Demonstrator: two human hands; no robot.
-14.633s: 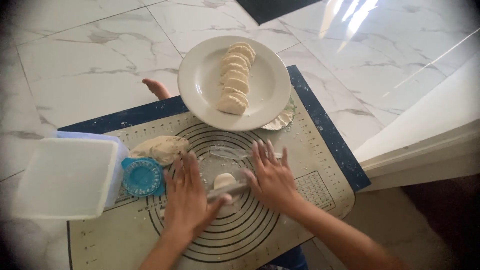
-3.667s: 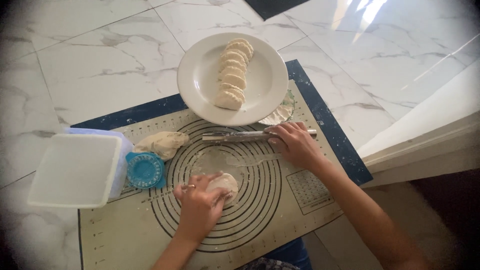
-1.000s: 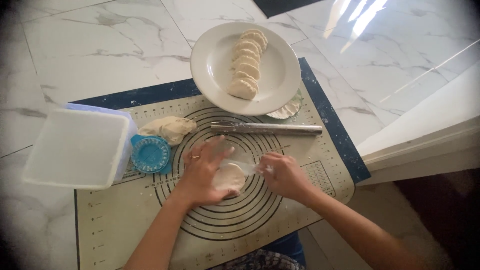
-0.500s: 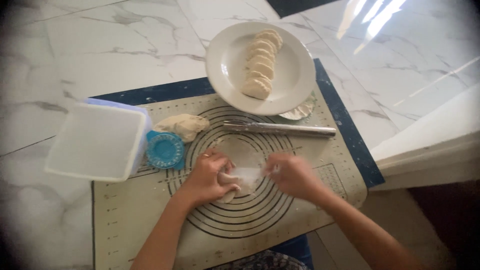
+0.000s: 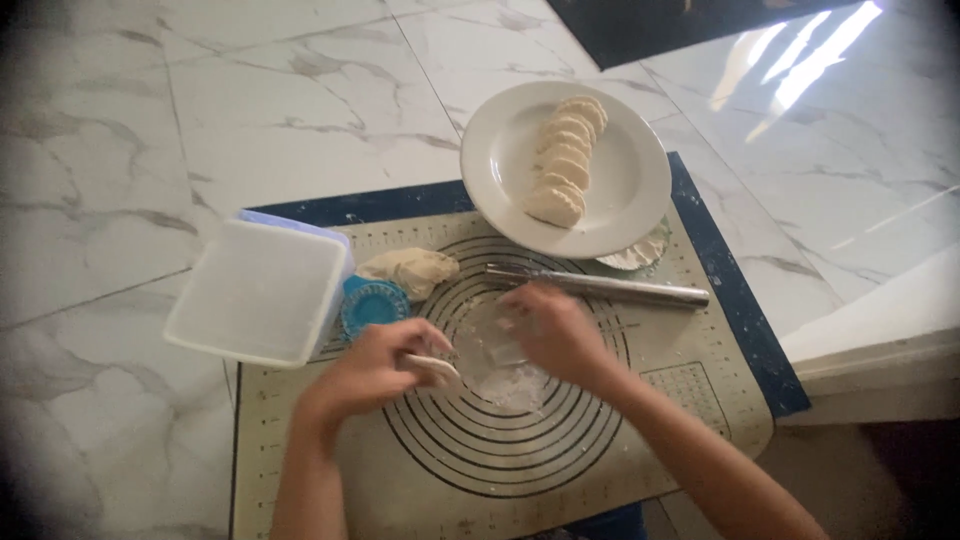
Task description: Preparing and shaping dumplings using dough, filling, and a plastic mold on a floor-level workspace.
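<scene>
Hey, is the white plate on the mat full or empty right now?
Partly full. The white plate holds one row of pale folded dumplings across its middle; both sides of the plate are bare.

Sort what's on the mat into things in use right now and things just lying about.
In use: left hand holding a small dough piece; right hand on the floured centre of the baking mat.

Lying about: rolling pin, dough lump, blue round press, plastic box, plate of dumplings.
</scene>
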